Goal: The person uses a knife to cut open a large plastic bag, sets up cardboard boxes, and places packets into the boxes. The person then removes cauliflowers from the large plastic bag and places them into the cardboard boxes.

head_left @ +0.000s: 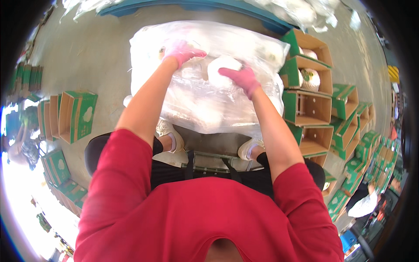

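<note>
A big heap of white round things under clear plastic film (192,98) lies in front of me, bright with glare. My right hand (245,79), in a pink glove, grips a white round thing (221,70) that looks like a trimmed coconut. Its thumb lies across the top, while the other fingers are mostly hidden at the side. Farther left, my left hand (180,51), also pink-gloved, is over the far part of the heap. Its thumb is stretched away from the fingers, which are partly blurred; no held thing shows clearly there.
Green and brown open cartons (307,107) stand along the right; two of the far ones hold round white pieces (310,79). More cartons (77,114) stand at the left. A blue pallet edge (196,5) crosses the far side. Another person (364,203) is at the far right.
</note>
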{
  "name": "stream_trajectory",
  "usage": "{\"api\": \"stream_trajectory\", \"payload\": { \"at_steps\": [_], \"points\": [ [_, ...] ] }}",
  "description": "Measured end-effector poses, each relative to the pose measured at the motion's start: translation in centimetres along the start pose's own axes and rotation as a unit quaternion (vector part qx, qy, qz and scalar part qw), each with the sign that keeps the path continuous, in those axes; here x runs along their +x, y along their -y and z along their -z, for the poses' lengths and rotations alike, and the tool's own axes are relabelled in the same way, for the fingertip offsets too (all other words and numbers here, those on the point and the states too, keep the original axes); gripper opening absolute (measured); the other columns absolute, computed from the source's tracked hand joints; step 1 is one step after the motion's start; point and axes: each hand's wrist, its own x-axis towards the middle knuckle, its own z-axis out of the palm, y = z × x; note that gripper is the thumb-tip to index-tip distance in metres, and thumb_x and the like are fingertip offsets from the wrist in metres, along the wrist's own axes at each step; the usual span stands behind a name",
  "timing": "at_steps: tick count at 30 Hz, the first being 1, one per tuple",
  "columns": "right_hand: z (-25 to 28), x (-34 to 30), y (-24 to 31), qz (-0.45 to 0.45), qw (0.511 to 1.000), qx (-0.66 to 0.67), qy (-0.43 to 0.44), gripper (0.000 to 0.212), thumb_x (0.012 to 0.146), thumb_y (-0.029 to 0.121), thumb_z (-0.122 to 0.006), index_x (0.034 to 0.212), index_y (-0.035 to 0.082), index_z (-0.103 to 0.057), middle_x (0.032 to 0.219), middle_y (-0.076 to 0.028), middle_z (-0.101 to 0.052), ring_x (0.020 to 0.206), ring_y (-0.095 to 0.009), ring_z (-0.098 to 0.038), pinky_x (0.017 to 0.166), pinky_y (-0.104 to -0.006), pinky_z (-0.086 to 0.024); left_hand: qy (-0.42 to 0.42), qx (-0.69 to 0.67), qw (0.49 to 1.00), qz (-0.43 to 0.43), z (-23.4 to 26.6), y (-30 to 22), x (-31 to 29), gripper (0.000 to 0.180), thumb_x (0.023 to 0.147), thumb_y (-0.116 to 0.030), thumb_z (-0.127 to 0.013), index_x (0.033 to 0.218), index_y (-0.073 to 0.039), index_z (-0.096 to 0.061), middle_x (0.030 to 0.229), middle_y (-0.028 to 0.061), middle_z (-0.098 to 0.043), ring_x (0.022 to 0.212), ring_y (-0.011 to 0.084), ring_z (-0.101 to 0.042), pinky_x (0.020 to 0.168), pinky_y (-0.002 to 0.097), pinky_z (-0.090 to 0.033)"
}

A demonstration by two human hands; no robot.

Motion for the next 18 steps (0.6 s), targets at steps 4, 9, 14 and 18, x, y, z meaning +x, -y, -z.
{"api": "stream_trajectory", "payload": {
  "at_steps": [4,9,14,18],
  "points": [
    [1.7,-7.3,-4.4,0.036,0.813,0.565,0.137,0.080,0.086,0.056,-0.061,0.145,0.007,-0.038,0.139,-0.018,-0.051,0.123,-0.032,-0.055,0.104,-0.0450,-0.045,-0.048,-0.692,0.719,-0.041,-7.2,-1.8,-4.9,0.077,0.083,-0.052,-0.069,0.136,-0.001,-0.046,0.138,0.0151,-0.052,0.121,0.0329,-0.054,0.091,0.0497,-0.052],
    [3.3,-13.4,-4.4,0.165,0.597,0.737,0.271,0.072,0.096,0.056,-0.038,0.149,0.009,-0.030,0.149,-0.020,-0.039,0.134,-0.042,-0.041,0.107,-0.0610,-0.035,0.364,-0.885,0.243,-0.156,-15.1,-3.9,-10.6,0.084,0.089,-0.069,-0.040,0.149,-0.011,-0.031,0.145,0.0212,-0.041,0.120,0.0453,-0.053,0.071,0.0439,-0.060],
    [5.8,-16.1,-2.6,0.201,0.625,0.719,0.229,0.068,0.097,0.052,-0.036,0.147,0.007,-0.033,0.146,-0.017,-0.043,0.132,-0.038,-0.044,0.108,-0.0557,-0.037,0.538,-0.833,-0.013,-0.128,-17.3,-8.7,-11.3,0.078,0.091,-0.062,-0.044,0.149,-0.011,-0.033,0.149,0.0212,-0.034,0.113,0.0518,-0.055,0.047,0.0345,-0.056],
    [7.9,-18.1,-3.2,0.231,0.651,0.706,0.156,0.066,0.092,0.049,-0.050,0.145,0.012,-0.037,0.145,-0.014,-0.045,0.133,-0.038,-0.042,0.106,-0.0568,-0.040,0.495,-0.851,0.076,-0.156,-17.3,-12.1,-11.5,0.077,0.092,-0.061,-0.044,0.150,-0.011,-0.031,0.151,0.0192,-0.030,0.110,0.0522,-0.057,0.042,0.0323,-0.052]
  ]
}}
